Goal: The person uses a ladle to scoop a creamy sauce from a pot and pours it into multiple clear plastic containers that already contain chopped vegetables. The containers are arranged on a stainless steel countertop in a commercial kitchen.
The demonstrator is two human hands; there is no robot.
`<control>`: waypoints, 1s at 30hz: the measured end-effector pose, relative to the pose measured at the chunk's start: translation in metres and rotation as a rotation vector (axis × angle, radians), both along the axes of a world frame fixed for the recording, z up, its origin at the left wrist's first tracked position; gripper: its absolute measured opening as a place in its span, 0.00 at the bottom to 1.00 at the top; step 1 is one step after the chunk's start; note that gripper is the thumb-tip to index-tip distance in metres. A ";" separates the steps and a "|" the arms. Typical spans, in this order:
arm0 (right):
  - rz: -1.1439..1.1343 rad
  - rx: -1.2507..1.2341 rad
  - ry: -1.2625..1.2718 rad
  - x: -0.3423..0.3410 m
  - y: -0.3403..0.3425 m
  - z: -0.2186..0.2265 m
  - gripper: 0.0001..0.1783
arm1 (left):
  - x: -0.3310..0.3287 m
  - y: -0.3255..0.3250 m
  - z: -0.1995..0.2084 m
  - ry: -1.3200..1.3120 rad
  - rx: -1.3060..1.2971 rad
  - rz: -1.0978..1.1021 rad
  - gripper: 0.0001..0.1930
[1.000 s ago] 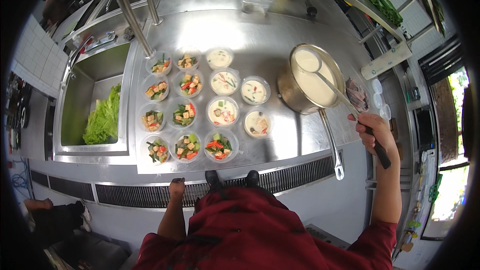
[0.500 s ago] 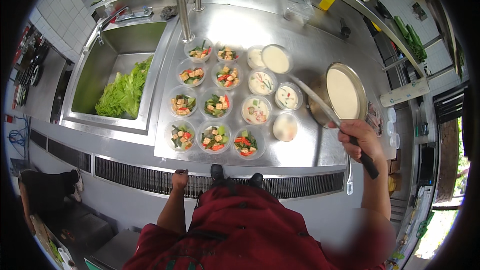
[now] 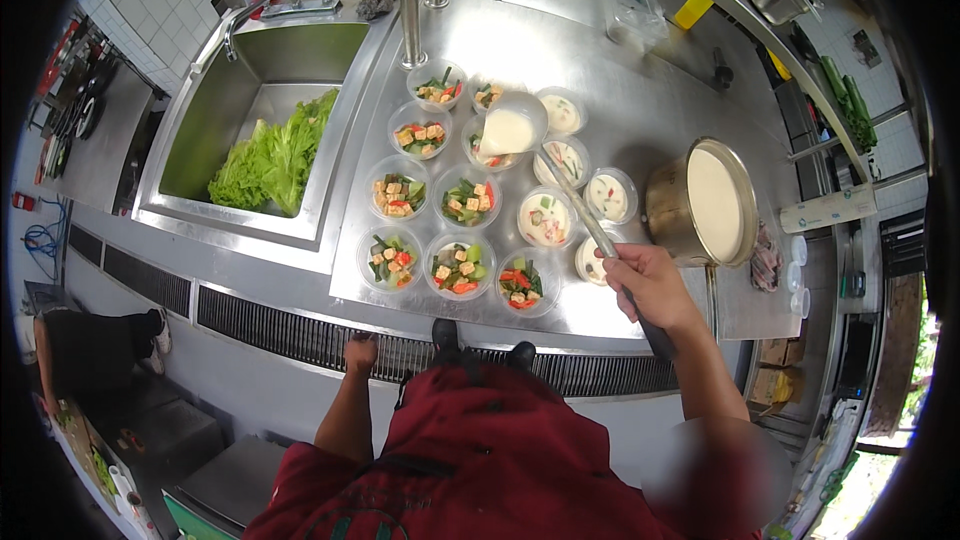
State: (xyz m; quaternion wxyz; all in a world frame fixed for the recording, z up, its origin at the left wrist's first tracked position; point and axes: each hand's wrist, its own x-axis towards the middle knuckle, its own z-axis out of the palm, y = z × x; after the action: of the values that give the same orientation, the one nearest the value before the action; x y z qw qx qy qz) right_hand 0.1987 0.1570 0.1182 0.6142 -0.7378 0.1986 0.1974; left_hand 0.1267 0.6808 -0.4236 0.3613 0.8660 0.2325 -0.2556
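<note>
My right hand (image 3: 645, 285) grips the dark handle of a long ladle (image 3: 580, 202). The ladle's bowl holds creamy white liquid and hangs tilted over two of the tofu-and-vegetable tubs, hiding parts of them. To its left and front stand several round clear tubs (image 3: 467, 198) of tofu cubes, greens and red pepper strips. Right of these, several tubs (image 3: 546, 217) contain the white liquid, with vegetable bits showing. A metal pot (image 3: 665, 202) of the same liquid stands further right. My left hand (image 3: 361, 351) hangs beside my body in front of the counter, fingers curled, holding nothing visible.
Leafy lettuce (image 3: 280, 160) lies in the sink (image 3: 180, 165) at left. Metal posts (image 3: 410, 10) rise behind the tubs. A clear plastic container (image 3: 635, 18) sits at the back. Another person (image 3: 95, 355) is at lower left, near the floor grating (image 3: 270, 325).
My right hand has carried the ladle leftward, from over the white-liquid tubs to above the tofu tubs, and tilted it. The whole view has shifted slightly. My left hand stays low.
</note>
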 end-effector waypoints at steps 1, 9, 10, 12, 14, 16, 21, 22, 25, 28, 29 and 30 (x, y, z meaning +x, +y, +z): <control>0.005 -0.053 -0.015 -0.001 0.002 -0.004 0.14 | 0.002 -0.008 0.009 -0.023 0.050 -0.111 0.23; 0.194 -0.690 -0.384 -0.014 0.016 -0.023 0.15 | 0.003 -0.005 0.010 -0.026 0.104 -0.213 0.25; 0.209 -0.756 -0.428 -0.017 0.019 -0.027 0.14 | 0.005 -0.008 0.014 -0.014 0.146 -0.217 0.25; 0.233 -0.899 -0.507 -0.025 0.023 -0.035 0.14 | 0.015 -0.026 0.034 0.034 0.141 -0.138 0.25; 0.189 -0.817 -0.513 -0.032 0.016 -0.046 0.17 | 0.024 -0.045 0.070 0.110 0.059 0.033 0.25; 0.101 -0.581 -0.433 -0.036 0.011 -0.042 0.18 | 0.025 -0.042 0.075 0.126 0.062 0.046 0.26; -0.238 0.092 -0.119 -0.064 -0.046 0.006 0.18 | 0.031 -0.063 0.100 0.053 0.104 -0.039 0.25; -0.283 0.080 -0.132 -0.075 -0.054 0.017 0.18 | 0.030 -0.062 0.097 0.037 0.118 -0.050 0.25; -0.349 -0.120 -0.207 -0.113 -0.085 0.027 0.17 | 0.025 -0.061 0.080 -0.028 0.091 -0.031 0.25; -0.401 -0.434 -0.202 -0.141 -0.104 0.034 0.17 | 0.027 -0.062 0.076 0.054 0.016 -0.016 0.24; -0.406 -0.564 -0.178 -0.145 -0.110 0.033 0.17 | 0.025 -0.070 0.091 -0.053 0.061 -0.061 0.23; -0.409 -0.693 -0.150 -0.149 -0.115 0.030 0.17 | 0.025 -0.068 0.076 -0.076 -0.007 -0.041 0.22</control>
State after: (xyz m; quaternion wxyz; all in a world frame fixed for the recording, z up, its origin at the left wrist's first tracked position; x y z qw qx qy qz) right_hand 0.0496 0.0421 0.1484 0.3686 -0.8588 0.3503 -0.0618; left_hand 0.1519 0.6124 -0.3476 0.3675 0.8786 0.1999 -0.2305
